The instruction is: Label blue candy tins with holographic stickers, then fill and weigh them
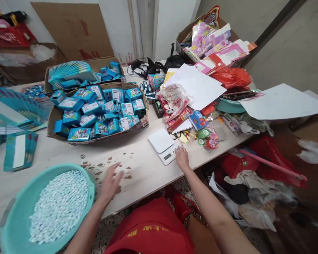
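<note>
A white digital kitchen scale lies on the table with a bare weighing plate and a small dark display. My right hand is at its right front edge, fingers curled against it. To the left, my left hand hovers over the worn tabletop, somewhat blurred, fingers apart and holding nothing. Near that hand stands a turquoise basin holding many small pale blue-white pieces, perhaps wrapped candies. Behind it, a cut-down carton is heaped with small blue printed boxes.
Another carton with blue boxes and flat sleeves stands behind. Flat blue packaging lies at left. Tape rolls, a tape dispenser, plastic bags and white sheets crowd the right side. Bags and cloth lie below the table's right edge.
</note>
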The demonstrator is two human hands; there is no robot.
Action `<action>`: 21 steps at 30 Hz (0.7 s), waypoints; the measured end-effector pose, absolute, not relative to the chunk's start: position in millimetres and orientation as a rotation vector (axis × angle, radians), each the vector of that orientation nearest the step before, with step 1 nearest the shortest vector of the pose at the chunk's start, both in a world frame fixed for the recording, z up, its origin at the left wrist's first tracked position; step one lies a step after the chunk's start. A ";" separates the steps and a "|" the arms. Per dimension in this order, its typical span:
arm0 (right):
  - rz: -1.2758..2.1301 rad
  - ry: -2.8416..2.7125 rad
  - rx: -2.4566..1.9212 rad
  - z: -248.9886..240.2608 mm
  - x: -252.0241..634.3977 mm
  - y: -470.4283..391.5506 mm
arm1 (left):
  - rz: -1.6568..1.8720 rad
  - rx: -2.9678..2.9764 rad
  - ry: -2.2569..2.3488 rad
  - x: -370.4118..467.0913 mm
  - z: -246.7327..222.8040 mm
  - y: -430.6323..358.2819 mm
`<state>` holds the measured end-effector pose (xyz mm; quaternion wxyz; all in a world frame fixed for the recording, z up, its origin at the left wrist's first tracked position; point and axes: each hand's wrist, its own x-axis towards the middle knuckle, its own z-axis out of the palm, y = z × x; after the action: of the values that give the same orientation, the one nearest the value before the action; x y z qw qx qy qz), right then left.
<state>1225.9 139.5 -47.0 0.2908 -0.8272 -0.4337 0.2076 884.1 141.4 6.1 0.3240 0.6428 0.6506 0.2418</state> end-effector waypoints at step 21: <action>1.172 -1.733 -1.719 -91.8 1068.0 127.0 | 0.100 1.571 2.166 876.5 -39.9 241.8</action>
<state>1068.0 127.0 -91.8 0.2151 -0.6200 -0.6250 0.4226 876.5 241.8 -39.9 0.2300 0.5710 0.7872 0.0364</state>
